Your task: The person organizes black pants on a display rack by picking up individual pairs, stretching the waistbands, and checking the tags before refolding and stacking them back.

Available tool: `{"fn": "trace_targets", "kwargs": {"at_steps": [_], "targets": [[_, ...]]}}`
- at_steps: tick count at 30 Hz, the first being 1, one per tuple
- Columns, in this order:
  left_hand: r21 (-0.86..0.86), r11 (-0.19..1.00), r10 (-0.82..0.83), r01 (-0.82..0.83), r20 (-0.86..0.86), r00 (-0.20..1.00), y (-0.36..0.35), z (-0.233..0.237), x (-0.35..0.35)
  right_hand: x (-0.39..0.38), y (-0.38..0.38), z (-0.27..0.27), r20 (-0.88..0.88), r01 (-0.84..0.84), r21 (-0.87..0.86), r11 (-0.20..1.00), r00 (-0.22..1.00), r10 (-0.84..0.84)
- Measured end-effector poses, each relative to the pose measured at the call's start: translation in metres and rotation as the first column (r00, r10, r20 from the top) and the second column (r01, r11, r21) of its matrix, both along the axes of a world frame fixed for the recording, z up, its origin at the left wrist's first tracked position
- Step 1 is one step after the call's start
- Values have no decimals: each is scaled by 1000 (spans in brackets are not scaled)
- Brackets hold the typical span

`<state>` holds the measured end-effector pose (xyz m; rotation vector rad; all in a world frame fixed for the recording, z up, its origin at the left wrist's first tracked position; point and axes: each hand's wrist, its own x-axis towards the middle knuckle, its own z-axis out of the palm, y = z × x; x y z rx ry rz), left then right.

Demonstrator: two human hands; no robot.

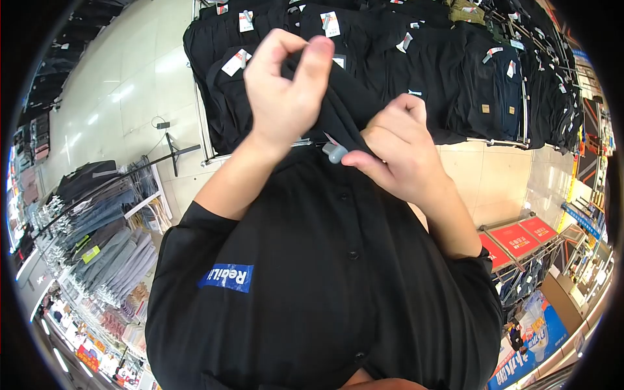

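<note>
In front of my chest, both hands grip a stretch of black garment (348, 97), whose exact kind I cannot make out. My left hand (286, 97) is raised higher, fingers curled in and thumb pointing up, closed on one part of the cloth. Lower and to the right, my right hand (403, 146) is closed around another part, its thumb stretched toward a grey security tag (335, 153). The tag hangs from the cloth beside that thumb, with a thin pale label edge just above it. My fingertips are partly hidden.
Ahead stands a rack of black trousers (448, 84) with white and red price tags (330, 24). To the left are hanging jeans (123, 253) and pale tiled floor (123, 97). Red signs (513, 240) top a low rack at right.
</note>
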<state>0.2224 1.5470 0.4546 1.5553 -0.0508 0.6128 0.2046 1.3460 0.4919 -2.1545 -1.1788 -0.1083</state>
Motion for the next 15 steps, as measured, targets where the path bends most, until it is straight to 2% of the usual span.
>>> {"fn": "trace_targets", "kwargs": {"at_steps": [1,2,4,6,8,9,10,11,12,13,14,15], "targets": [[-51,998,-46,46,-4,999,-7,4,-5,2,0,-3,41,-7,78,997,999,4],[-103,991,-89,88,-4,996,-10,7,-7,2,3,-3,40,-12,76,997,999,9],[-83,993,-82,82,3,997,-7,6,-4,3,14,-2,-90,195,318,928,980,-175],[-161,952,-268,260,-31,963,-5,15,-7,6,15,-1,-117,246,330,911,969,-220],[-183,886,-422,425,58,905,-4,7,-5,9,9,-10,-428,221,272,937,900,-88],[-190,857,-473,479,81,877,-3,6,-2,10,10,-13,-328,207,315,926,940,-98],[-195,825,-520,530,105,848,-1,5,-1,12,10,-14,-330,205,317,926,939,-95],[-194,827,-518,528,101,849,-1,3,-2,13,8,-14,-330,206,389,898,941,-73],[-262,776,-574,574,83,814,-2,1,-3,14,7,-13,-328,208,459,864,943,-53],[-329,719,-629,613,70,775,-3,-2,-4,14,9,-12,-414,253,532,808,910,-13],[-331,718,-629,612,68,775,-2,-6,-5,12,8,-13,-513,306,572,761,858,40],[-396,639,-717,659,3,697,1,-8,-6,13,7,-12,-616,354,590,726,779,121]]}}
